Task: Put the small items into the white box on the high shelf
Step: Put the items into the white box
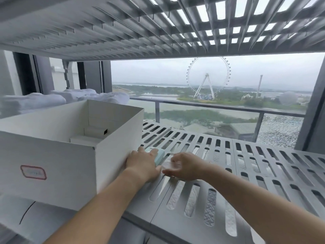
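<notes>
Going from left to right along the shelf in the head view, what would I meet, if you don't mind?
The white box → left hand → mint-green item → right hand → bare slatted shelf.

The box [52,155] sits left on the shelf [137,208], cartons [84,140] in it, towels [33,103] behind. Just right of it, a small case [160,156] lies in my left hand [142,167], my right hand [186,169] beside it.

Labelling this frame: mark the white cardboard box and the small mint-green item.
white cardboard box [117,147], head view, right side wall.
small mint-green item [160,155], head view, rounded edge showing beside the left hand [142,165].
</notes>
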Tool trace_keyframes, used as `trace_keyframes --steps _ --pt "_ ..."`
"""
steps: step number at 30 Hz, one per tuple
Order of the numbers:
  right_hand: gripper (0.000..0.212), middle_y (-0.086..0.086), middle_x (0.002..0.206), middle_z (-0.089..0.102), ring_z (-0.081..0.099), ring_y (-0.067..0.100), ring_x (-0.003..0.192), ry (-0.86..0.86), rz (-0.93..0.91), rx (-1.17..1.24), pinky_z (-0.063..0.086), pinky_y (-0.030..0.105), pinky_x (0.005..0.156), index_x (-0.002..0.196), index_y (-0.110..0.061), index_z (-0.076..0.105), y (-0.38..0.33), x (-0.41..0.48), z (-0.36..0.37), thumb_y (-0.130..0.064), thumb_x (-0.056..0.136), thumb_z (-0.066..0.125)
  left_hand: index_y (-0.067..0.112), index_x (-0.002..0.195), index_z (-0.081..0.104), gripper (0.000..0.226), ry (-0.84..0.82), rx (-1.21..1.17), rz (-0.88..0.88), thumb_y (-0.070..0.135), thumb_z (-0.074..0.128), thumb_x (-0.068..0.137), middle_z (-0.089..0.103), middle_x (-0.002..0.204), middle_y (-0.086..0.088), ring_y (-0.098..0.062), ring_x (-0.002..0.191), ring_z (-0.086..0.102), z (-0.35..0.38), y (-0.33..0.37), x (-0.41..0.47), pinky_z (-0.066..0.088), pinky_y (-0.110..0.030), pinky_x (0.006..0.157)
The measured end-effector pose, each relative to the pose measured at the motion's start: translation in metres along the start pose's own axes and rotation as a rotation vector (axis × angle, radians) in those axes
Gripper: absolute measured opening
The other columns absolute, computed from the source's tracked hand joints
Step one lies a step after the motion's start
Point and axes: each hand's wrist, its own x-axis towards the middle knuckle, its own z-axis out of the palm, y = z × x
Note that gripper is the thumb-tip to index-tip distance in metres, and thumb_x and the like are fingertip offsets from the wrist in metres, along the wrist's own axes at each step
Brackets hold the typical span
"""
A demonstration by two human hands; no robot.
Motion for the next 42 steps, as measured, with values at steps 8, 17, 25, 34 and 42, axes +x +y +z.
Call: trace_keyframes --steps 8,17,25,34,42 --pt "0.031 0.001 0.095 0.071 0.063 0.016 0.088 0.124 -0.029 0.126 0.05 0.029 0.077 0.094 -0.022 0.072 0.003 -0.008 -0.006 -0.048 0.081 0.061 0.029 0.138 0.033 0.048 0.03 -0.092 0.013 0.04 0.041 0.092 0.041 0.132 -0.018 -0.032 0.119 0.035 -0.008 0.011 -0.009 0.036 -0.036 0.096" --pt "0.011 -0.005 0.091 0.074 0.061 0.0 0.073 0.56 -0.173 0.128 0.037 0.003 0.065 0.089 -0.025 0.075 -0.011 -0.019 -0.085 -0.021 0.08 0.07 0.025 0.131 0.043 0.04 0.35 -0.072 0.092 0.036 0.043 0.093 0.047 0.12 -0.02 -0.033 0.11 0.041 -0.077 0.034 -0.034 0.042 -0.037 0.079" --pt "0.01 -0.013 0.083 0.07 0.062 -0.003 0.075 0.783 -0.271 0.191 0.037 -0.004 0.071 0.087 -0.022 0.075 -0.05 -0.025 -0.131 -0.019 0.081 0.068 0.021 0.127 0.049 0.041 0.53 0.038 0.116 0.039 0.044 0.09 0.057 0.117 -0.014 -0.032 0.106 0.049 -0.18 -0.003 -0.041 0.034 -0.034 0.074" --pt "0.011 -0.021 0.074 0.063 0.054 -0.015 0.076 0.765 -0.428 0.248 0.035 -0.005 0.067 0.082 -0.022 0.075 -0.15 0.026 -0.11 -0.016 0.078 0.066 0.029 0.13 0.047 0.043 0.39 0.031 -0.021 0.041 0.045 0.089 0.059 0.098 -0.003 -0.022 0.082 0.049 -0.189 -0.129 -0.055 0.039 -0.029 0.068" --pt "0.011 -0.007 0.086 0.074 0.067 0.011 0.082 0.613 -0.36 0.087 0.048 0.022 0.077 0.084 -0.022 0.074 -0.211 0.069 -0.087 -0.02 0.08 0.064 0.029 0.12 0.055 0.036 0.238 -0.01 0.056 0.041 0.045 0.087 0.062 0.105 -0.001 -0.021 0.089 0.054 -0.159 -0.201 -0.022 0.041 -0.03 0.074"
